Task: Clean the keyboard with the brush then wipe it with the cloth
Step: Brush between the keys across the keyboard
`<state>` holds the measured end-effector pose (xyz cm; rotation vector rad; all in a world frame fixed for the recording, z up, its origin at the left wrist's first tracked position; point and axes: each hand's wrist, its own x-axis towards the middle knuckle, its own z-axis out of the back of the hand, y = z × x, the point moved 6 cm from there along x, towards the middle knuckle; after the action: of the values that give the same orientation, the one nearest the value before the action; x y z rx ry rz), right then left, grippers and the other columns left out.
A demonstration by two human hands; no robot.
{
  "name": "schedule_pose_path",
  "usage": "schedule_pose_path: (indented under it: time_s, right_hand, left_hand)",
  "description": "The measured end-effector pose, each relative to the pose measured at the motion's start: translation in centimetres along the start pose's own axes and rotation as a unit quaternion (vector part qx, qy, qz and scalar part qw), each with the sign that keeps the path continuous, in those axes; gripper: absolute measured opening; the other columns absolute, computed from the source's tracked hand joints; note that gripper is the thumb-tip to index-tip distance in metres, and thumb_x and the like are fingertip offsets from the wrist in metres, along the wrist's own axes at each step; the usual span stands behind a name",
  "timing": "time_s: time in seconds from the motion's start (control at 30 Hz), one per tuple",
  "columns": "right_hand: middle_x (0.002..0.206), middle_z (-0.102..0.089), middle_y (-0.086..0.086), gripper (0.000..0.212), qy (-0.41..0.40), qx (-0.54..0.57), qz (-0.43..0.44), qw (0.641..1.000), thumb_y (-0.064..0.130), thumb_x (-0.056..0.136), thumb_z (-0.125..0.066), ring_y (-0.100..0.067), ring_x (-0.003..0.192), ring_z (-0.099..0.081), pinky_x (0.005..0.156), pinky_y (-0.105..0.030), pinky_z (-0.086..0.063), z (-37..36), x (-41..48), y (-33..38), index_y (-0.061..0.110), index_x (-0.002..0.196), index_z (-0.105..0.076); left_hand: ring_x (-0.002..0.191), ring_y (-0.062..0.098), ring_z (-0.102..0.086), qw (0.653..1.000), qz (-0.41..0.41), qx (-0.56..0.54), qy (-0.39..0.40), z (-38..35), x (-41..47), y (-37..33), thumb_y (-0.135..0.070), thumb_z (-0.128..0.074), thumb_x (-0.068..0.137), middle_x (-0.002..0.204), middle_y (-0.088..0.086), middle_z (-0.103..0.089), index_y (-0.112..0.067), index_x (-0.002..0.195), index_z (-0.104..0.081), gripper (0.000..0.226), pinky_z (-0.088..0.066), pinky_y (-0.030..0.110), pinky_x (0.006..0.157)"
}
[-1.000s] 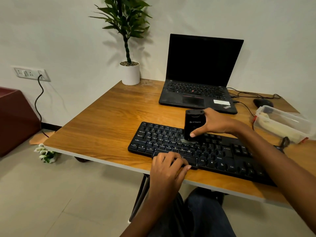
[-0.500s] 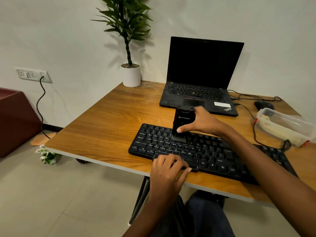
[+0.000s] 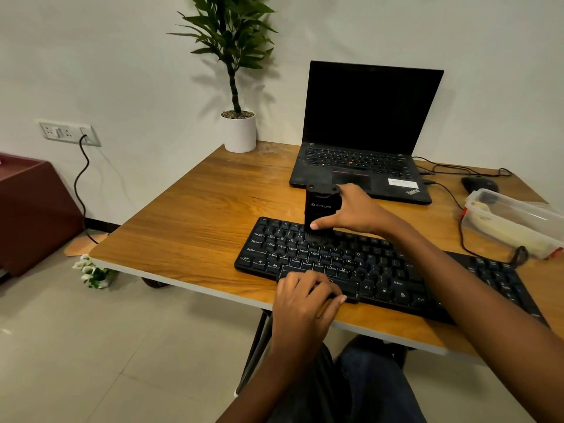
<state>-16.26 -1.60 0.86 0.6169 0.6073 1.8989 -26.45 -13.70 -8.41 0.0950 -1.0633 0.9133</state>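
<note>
A black keyboard (image 3: 384, 264) lies along the near edge of the wooden desk (image 3: 201, 227). My right hand (image 3: 354, 212) grips a black block-shaped brush (image 3: 320, 209) upright, its bristles down on the upper-left key rows. My left hand (image 3: 305, 297) rests on the keyboard's front edge near the space bar, fingers curled over that edge. No cloth is visible in the open; a pale yellowish thing lies in the plastic box.
An open black laptop (image 3: 363, 148) stands behind the keyboard. A white potted plant (image 3: 239, 132) sits at the far left corner. A mouse (image 3: 479, 183), cables and a clear plastic box (image 3: 515, 224) lie at the right. A maroon cabinet (image 3: 30, 215) stands left on the floor.
My right hand has swept the brush leftward along the upper key rows. My left hand has stayed on the keyboard's front edge.
</note>
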Motion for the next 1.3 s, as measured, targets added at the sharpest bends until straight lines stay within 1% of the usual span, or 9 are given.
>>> schedule_pose_path:
  time_s: [0.07,0.17,0.33,0.67,0.8,0.9,0.97,1.17,1.3]
  right_hand:
    - [0.105,-0.055,0.017,0.055,0.010,0.021,-0.004,1.000,0.021,0.067,-0.082,0.002,0.095,-0.052,0.077,-0.011,-0.037,-0.5,-0.1,0.0,0.022,0.114,-0.052]
    - [0.114,-0.055,0.007,0.062,0.006,0.003,-0.005,1.000,0.022,0.067,-0.082,-0.008,0.106,-0.050,0.080,-0.015,-0.036,-0.8,0.2,-0.1,0.016,0.122,-0.052]
    - [0.103,-0.058,0.010,0.053,0.002,0.011,-0.006,1.000,0.022,0.067,-0.082,-0.002,0.092,-0.055,0.072,-0.002,-0.038,-0.9,0.5,0.4,0.018,0.112,-0.055]
    - [0.109,-0.057,0.005,0.059,-0.014,0.012,0.001,1.000,0.020,0.067,-0.082,-0.007,0.098,-0.051,0.073,-0.005,-0.037,-1.2,0.3,0.5,0.014,0.119,-0.054]
    - [0.117,-0.061,-0.003,0.058,-0.042,0.003,-0.005,0.999,0.021,0.068,-0.081,-0.019,0.106,-0.057,0.085,-0.026,-0.046,-0.6,0.3,0.3,0.013,0.119,-0.054]
    - [0.111,-0.062,-0.001,0.056,-0.025,0.036,-0.004,0.999,0.019,0.068,-0.082,-0.013,0.098,-0.057,0.074,-0.005,-0.043,-1.2,0.0,0.6,0.013,0.117,-0.055]
    - [0.114,-0.062,-0.003,0.057,-0.014,0.030,-0.005,0.999,0.019,0.068,-0.082,-0.010,0.097,-0.055,0.071,-0.001,-0.041,-1.8,0.0,0.5,0.013,0.118,-0.055]
    - [0.104,-0.064,-0.001,0.047,-0.100,-0.003,-0.002,0.995,0.022,0.069,-0.080,-0.014,0.094,-0.058,0.076,-0.023,-0.045,-0.8,0.1,0.7,0.013,0.110,-0.059]
    - [0.082,-0.061,0.011,0.027,-0.143,0.134,-0.013,0.980,0.020,0.072,-0.078,0.000,0.073,-0.059,0.058,-0.009,-0.046,0.5,-0.6,0.0,0.028,0.084,-0.055]
  left_hand:
    - [0.084,0.006,-0.042,1.000,0.001,-0.003,-0.002,0.1,0.0,0.0,-0.037,-0.059,0.085,0.089,-0.010,-0.057,-0.025,0.086,-0.061,0.012,-0.028,0.017,0.072]
    - [0.083,0.007,-0.042,1.000,-0.001,-0.002,-0.006,0.1,0.2,-0.1,-0.036,-0.059,0.085,0.088,-0.009,-0.057,-0.025,0.085,-0.061,0.012,-0.028,0.018,0.072]
    - [0.083,0.006,-0.042,1.000,-0.002,-0.004,-0.008,0.1,0.0,0.0,-0.036,-0.059,0.085,0.088,-0.009,-0.057,-0.026,0.087,-0.058,0.010,-0.029,0.018,0.071]
    - [0.081,0.007,-0.043,1.000,-0.002,-0.004,-0.009,0.1,0.0,0.0,-0.035,-0.060,0.085,0.087,-0.009,-0.059,-0.024,0.084,-0.063,0.012,-0.029,0.019,0.071]
    - [0.082,0.007,-0.043,1.000,-0.002,-0.010,-0.005,0.1,0.0,0.1,-0.035,-0.059,0.085,0.087,-0.008,-0.060,-0.024,0.084,-0.063,0.012,-0.030,0.019,0.071]
    - [0.082,0.007,-0.044,1.000,-0.004,-0.017,-0.003,0.0,-0.1,0.1,-0.035,-0.059,0.086,0.087,-0.009,-0.060,-0.025,0.085,-0.063,0.010,-0.032,0.020,0.071]
    - [0.082,0.008,-0.044,1.000,-0.003,-0.011,0.001,-0.1,-0.2,0.2,-0.035,-0.059,0.086,0.087,-0.008,-0.060,-0.025,0.085,-0.063,0.011,-0.032,0.021,0.070]
    - [0.086,0.004,-0.047,0.996,-0.016,-0.047,0.070,0.9,0.7,0.5,-0.036,-0.056,0.086,0.091,-0.012,-0.059,-0.027,0.092,-0.063,0.013,-0.036,0.023,0.071]
    - [0.109,0.001,-0.048,0.981,0.118,-0.125,0.085,4.1,3.7,6.4,-0.049,-0.051,0.086,0.114,-0.017,-0.057,-0.037,0.113,-0.057,0.031,-0.034,0.026,0.094]
